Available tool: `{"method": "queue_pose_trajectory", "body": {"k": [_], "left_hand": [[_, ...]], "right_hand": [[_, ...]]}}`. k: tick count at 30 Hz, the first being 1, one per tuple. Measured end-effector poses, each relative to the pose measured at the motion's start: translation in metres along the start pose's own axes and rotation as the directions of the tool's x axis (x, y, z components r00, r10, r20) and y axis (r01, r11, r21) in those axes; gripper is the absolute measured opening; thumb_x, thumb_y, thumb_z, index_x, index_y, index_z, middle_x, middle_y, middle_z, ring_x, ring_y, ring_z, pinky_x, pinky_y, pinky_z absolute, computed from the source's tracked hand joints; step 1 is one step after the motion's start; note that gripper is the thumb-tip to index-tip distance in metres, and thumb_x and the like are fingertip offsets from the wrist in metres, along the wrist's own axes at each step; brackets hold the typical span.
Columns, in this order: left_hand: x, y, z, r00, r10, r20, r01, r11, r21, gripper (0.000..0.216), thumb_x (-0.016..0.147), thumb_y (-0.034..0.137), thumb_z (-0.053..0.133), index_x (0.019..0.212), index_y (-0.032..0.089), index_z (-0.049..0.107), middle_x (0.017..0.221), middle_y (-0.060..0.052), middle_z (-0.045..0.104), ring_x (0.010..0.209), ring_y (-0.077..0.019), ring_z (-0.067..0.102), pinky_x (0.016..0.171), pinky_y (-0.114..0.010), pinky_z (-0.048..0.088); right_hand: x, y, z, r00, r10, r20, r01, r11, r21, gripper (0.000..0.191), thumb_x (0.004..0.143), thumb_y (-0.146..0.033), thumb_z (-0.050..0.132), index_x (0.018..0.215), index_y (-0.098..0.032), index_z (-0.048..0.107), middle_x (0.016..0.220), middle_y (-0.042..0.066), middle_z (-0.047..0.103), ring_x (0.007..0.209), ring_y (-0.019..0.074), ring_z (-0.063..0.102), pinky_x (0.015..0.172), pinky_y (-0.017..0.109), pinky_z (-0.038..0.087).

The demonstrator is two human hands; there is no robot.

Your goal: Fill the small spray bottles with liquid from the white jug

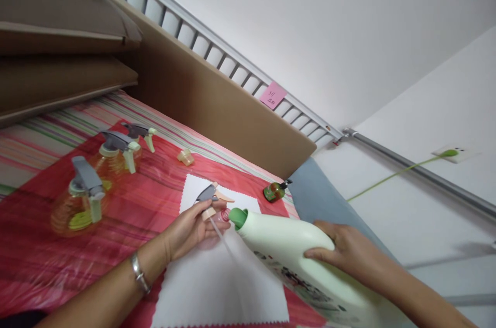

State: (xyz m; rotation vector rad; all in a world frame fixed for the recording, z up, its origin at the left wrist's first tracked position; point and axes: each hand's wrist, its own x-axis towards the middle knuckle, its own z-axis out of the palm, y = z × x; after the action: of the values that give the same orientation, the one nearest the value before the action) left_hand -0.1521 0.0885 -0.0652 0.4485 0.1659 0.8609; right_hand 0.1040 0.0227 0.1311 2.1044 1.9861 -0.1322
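Large, smooth, pale green bottle (pixel 296 266), tilted, with bright green spout (pixel 238 218)

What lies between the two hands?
In the head view, the big pale green bottle, gripped by the right hand, spans the gap, its green spout facing the small pink bottle in the left hand.

Your left hand (pixel 189 235) partly hides the small pinkish bottle (pixel 223 216), the bottom edge crops your large pale-green bottle (pixel 289 237), whose label (pixel 306 284) blurs beyond reading, and you cannot make out the tiny handwriting (pixel 270 96) on the pink note (pixel 276 89).
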Motion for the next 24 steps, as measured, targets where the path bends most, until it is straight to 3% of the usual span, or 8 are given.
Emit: {"method": "queue_pose_trajectory", "body": {"k": [13,24], "left_hand": [[0.000,0.000,0.001,0.998,-0.017,-0.059,0.019,0.999,0.038,0.032,0.086,0.036,0.047,0.103,0.014,0.063,0.096,-0.012,0.069,0.093,-0.0241,0.064,0.093,-0.037,0.041],[0.000,-0.001,0.000,0.998,-0.017,-0.053,0.019,0.999,0.032,0.032,0.087,0.035,0.047,0.103,0.013,0.063,0.105,-0.013,0.066,0.095,-0.0240,0.064,0.094,-0.038,0.040]], "right_hand": [[0.000,-0.001,-0.007,1.000,-0.026,0.001,0.026,1.000,-0.010,0.038,0.069,-0.060,0.058,0.081,-0.025,0.063,0.079,0.002,0.070,0.072,0.0232,0.063,0.059,0.027,0.043],[0.002,-0.007,-0.016,0.999,-0.020,0.026,0.020,0.999,-0.036,0.039,0.069,-0.060,0.058,0.085,-0.025,0.063,0.081,0.004,0.070,0.075,0.0247,0.063,0.060,0.028,0.043]]}}
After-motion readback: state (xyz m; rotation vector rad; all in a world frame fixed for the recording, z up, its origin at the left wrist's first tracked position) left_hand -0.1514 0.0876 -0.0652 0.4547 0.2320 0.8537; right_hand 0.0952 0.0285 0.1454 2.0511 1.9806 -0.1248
